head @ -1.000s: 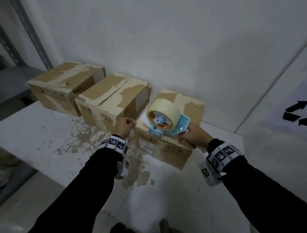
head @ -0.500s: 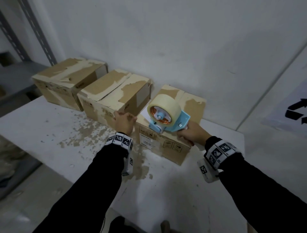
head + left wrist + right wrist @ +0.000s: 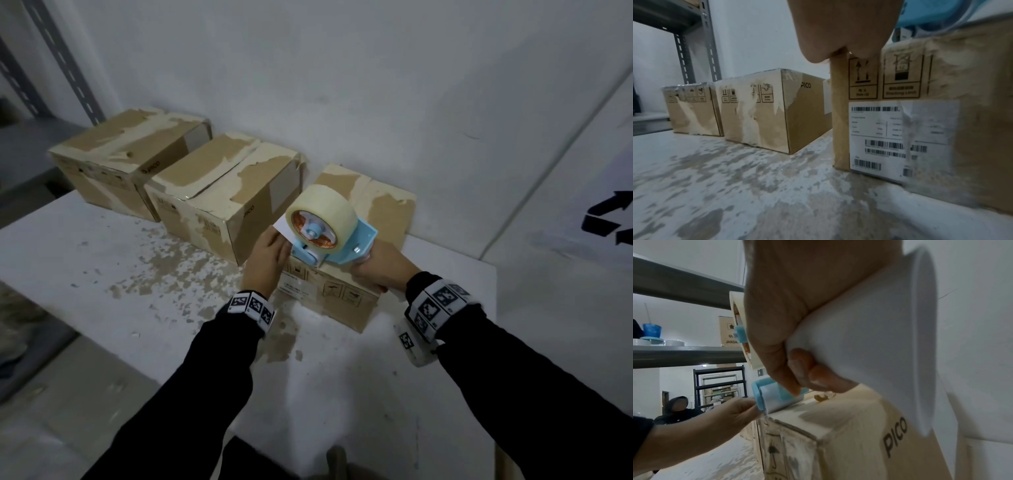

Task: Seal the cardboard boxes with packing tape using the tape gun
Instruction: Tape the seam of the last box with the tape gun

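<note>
Head view: right hand (image 3: pixel 376 270) grips tape gun (image 3: pixel 337 241); left hand (image 3: pixel 265 255) touches box (image 3: pixel 342 294).

light blue tape gun (image 3: pixel 346 245), brown boxes (image 3: pixel 219 202), black sleeves (image 3: pixel 191 394)

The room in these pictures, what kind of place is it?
Probably a warehouse packing or storage room: taped cardboard boxes stand on a worn white table, grey metal shelving runs beside it, and the right hand holds a tape gun.
</note>
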